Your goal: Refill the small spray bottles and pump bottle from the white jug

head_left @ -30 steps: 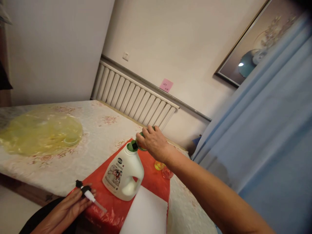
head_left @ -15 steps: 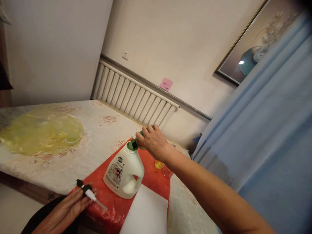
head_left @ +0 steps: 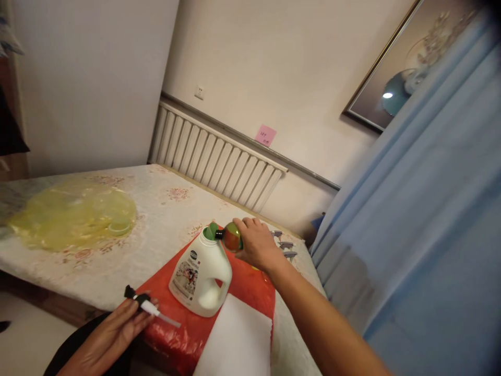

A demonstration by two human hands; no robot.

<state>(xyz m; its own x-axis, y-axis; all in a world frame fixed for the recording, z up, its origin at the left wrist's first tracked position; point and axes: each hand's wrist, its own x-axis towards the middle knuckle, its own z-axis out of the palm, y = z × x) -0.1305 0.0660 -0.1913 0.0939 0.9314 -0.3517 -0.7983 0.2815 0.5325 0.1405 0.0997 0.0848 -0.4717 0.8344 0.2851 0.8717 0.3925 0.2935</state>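
My right hand (head_left: 257, 244) is wrapped round a small green see-through bottle (head_left: 232, 237), which lies over on its side. The bottle's black neck is at the green mouth of a white jug (head_left: 200, 284); whether they touch I cannot tell. That jug stands upright, with its handle on the right and a picture label on its front. At the lower left, my left hand (head_left: 113, 329) holds a pump head (head_left: 149, 307) between its fingers. It has a black top, a white body and a clear tube pointing right. Any liquid passing between bottle and jug is not visible.
Red plastic sheeting (head_left: 168, 338) lies under the jug, with a white sheet (head_left: 239, 334) at the front. A yellow plastic bag (head_left: 74, 219) lies on the flowered tablecloth (head_left: 156, 198) at left. Several grey items (head_left: 287, 245) sit beyond my right wrist. A blue curtain (head_left: 422, 209) hangs at right.
My right hand has come down and to the right, tipping the bottle nearer to level and showing more of it. My left hand still holds the pump head. The view has shifted slightly.
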